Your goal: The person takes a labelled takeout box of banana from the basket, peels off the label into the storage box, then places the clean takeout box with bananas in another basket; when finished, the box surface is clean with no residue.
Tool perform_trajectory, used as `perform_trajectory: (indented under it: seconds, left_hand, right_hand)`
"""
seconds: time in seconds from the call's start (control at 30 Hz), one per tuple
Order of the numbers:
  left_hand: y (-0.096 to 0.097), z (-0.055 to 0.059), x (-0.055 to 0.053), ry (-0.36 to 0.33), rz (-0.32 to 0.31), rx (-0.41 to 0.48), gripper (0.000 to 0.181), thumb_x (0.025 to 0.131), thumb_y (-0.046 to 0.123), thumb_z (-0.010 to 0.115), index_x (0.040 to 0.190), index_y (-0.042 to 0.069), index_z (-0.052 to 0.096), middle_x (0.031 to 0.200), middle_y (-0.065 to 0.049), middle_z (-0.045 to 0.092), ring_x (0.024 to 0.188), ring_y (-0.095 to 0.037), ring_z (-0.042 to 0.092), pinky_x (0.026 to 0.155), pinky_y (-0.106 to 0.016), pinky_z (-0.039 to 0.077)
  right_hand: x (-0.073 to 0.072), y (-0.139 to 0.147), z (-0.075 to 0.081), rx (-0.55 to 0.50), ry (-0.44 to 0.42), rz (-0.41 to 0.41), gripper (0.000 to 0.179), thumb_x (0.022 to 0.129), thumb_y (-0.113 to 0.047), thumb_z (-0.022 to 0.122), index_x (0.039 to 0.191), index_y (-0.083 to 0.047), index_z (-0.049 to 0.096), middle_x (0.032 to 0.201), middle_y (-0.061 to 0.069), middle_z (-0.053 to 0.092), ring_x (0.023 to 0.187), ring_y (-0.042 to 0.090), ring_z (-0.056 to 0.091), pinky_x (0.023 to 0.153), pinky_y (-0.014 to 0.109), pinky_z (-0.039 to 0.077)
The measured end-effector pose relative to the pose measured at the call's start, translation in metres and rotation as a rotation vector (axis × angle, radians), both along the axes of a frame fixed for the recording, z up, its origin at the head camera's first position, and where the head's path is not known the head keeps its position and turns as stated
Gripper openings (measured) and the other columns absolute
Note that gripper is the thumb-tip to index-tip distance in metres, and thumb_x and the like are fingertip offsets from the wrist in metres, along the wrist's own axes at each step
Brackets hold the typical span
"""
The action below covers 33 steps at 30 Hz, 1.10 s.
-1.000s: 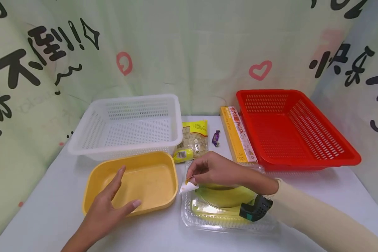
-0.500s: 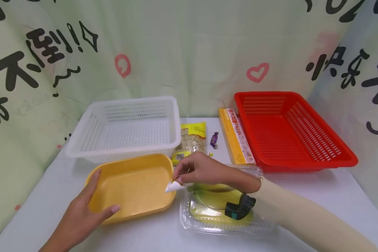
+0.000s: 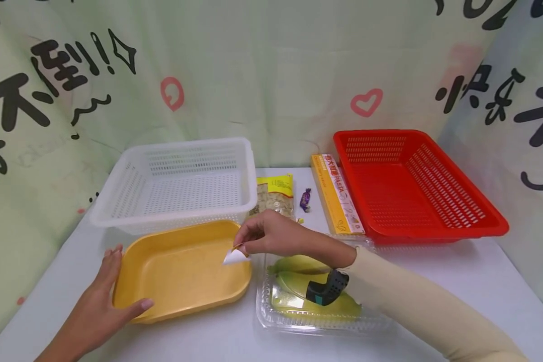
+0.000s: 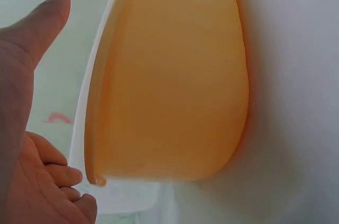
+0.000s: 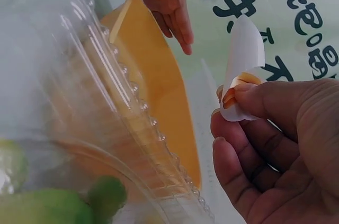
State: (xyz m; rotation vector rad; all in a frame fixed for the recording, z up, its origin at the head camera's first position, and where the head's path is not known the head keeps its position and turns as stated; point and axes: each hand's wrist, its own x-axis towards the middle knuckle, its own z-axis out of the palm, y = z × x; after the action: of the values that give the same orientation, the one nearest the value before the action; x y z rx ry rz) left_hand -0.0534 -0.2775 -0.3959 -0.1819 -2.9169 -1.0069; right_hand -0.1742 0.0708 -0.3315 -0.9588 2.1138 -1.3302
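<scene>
Between thumb and fingers my right hand [image 3: 276, 235] pinches a small curled piece of white paper [image 5: 247, 49] with a yellow-orange underside. In the head view that paper overlaps the right end of a shallow yellow tray [image 3: 176, 281]. My left hand [image 3: 92, 301] is at the tray's left end, thumb spread from the straight fingers, fingertips right at the rim. A clear plastic box [image 3: 314, 328] holding several yellow-green fruits [image 3: 294, 291] sits under my right forearm, partly hidden by the sleeve and a black wrist device [image 3: 327, 288].
Behind the tray stands a white slotted basket [image 3: 176, 222]; at the back right, a red one [image 3: 434, 233]. Between them lie a yellow-and-clear food bag [image 3: 276, 192], a purple wrapped candy [image 3: 305, 199] and a yellow pasta box [image 3: 338, 196]. A printed curtain [image 3: 262, 90] hangs behind the table.
My right hand has moved left with the paper, from over the clear box to the yellow tray. My left hand has drawn back left, from over the tray to its left end.
</scene>
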Motion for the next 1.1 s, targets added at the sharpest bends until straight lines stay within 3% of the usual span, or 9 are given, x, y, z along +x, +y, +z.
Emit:
perform_trajectory:
  seconds: [0.23,0.37,0.47,0.57,0.67,0.77,1.1]
  left_hand:
    - [-0.006,-0.009,0.001,-0.031,-0.034,0.002,0.119,0.079,0.037,0.079,0.155,0.009,-0.008,0.161,-0.014,-0.010,0.145,-0.038,-0.005,0.111,-0.062,0.008]
    - [-0.004,-0.013,0.001,-0.024,-0.067,-0.018,0.122,0.076,0.038,0.081,0.153,0.000,-0.005,0.161,-0.013,-0.011,0.146,-0.034,-0.010,0.114,-0.029,-0.001]
    - [-0.003,-0.014,0.000,-0.006,-0.087,-0.029,0.124,0.072,0.038,0.084,0.152,-0.007,-0.001,0.161,-0.016,-0.009,0.146,-0.032,-0.012,0.099,-0.008,-0.006]
    - [-0.001,-0.012,-0.001,-0.023,-0.090,-0.032,0.127,0.071,0.039,0.085,0.151,-0.008,-0.002,0.161,-0.017,-0.010,0.145,-0.032,-0.013,0.104,-0.013,-0.006]
    - [0.001,-0.011,-0.001,-0.060,-0.076,-0.039,0.130,0.070,0.041,0.086,0.151,-0.007,-0.004,0.160,-0.018,-0.012,0.145,-0.034,-0.013,0.116,-0.040,0.002]
    - [0.002,-0.009,-0.002,-0.092,-0.061,-0.047,0.132,0.070,0.043,0.085,0.151,-0.006,-0.006,0.160,-0.018,-0.014,0.145,-0.035,-0.014,0.109,-0.065,0.012]
    - [0.004,-0.007,-0.003,-0.059,-0.060,-0.043,0.131,0.069,0.045,0.085,0.152,-0.005,-0.002,0.160,-0.019,-0.009,0.146,-0.035,-0.008,0.112,-0.059,0.009]
  right_hand:
    - [-0.006,-0.008,0.000,0.013,0.042,0.012,0.008,0.087,0.001,0.069,0.094,-0.001,0.072,0.088,0.002,0.072,0.077,0.012,0.065,0.074,0.027,0.056]
    - [-0.009,-0.013,-0.004,0.042,0.071,0.033,0.008,0.088,0.002,0.068,0.096,0.001,0.072,0.087,0.003,0.071,0.076,0.009,0.063,0.072,0.025,0.055]
    - [-0.010,-0.015,-0.006,0.059,0.078,0.029,0.008,0.088,0.003,0.069,0.095,0.001,0.072,0.086,0.002,0.071,0.075,0.009,0.063,0.071,0.024,0.055]
    - [-0.011,-0.017,-0.009,0.069,0.076,0.020,0.008,0.088,0.003,0.069,0.095,0.001,0.072,0.085,0.002,0.071,0.074,0.010,0.063,0.071,0.024,0.055]
    - [-0.011,-0.018,-0.011,0.078,0.072,0.014,0.008,0.088,0.002,0.069,0.095,0.000,0.072,0.085,0.002,0.071,0.074,0.010,0.063,0.071,0.023,0.055]
    - [-0.011,-0.020,-0.013,0.092,0.073,0.009,0.008,0.088,0.002,0.069,0.094,0.000,0.072,0.083,0.001,0.070,0.074,0.009,0.063,0.070,0.023,0.055]
    - [-0.013,-0.021,-0.014,0.109,0.103,0.003,0.007,0.087,0.002,0.069,0.094,0.000,0.073,0.080,-0.001,0.070,0.071,0.008,0.062,0.068,0.022,0.054]
